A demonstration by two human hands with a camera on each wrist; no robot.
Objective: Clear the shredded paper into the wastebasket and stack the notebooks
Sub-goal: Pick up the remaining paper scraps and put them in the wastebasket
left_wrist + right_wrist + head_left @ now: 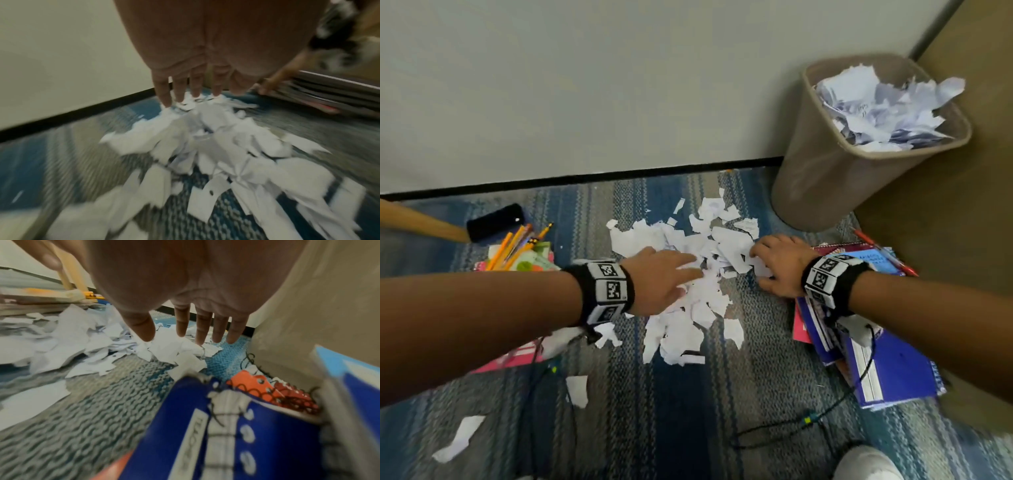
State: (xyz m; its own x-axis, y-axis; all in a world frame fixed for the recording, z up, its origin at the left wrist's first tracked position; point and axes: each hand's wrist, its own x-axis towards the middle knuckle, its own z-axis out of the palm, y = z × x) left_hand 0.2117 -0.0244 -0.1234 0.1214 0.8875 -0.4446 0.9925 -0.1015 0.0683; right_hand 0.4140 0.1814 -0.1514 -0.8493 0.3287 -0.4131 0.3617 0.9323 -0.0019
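A heap of torn white paper (688,274) lies on the striped carpet in the middle. My left hand (667,277) rests flat on its left side, fingers (164,95) straight and spread. My right hand (774,263) touches the heap's right edge, fingers (201,331) straight and pointing down onto the scraps (170,350). The tan wastebasket (825,178) stands back right, full of paper to the rim. Blue and red spiral notebooks (887,370) lie scattered under my right forearm, and the blue one (205,426) fills the right wrist view. A pink notebook (517,356) lies under my left forearm.
Pencils and colourful notebooks (524,250) lie at the left beside a black eraser-like block (494,221) and a wooden leg (421,222). Loose scraps (462,435) lie near the front left. A black cable (808,421) runs across the carpet. A brown panel (962,205) stands at the right.
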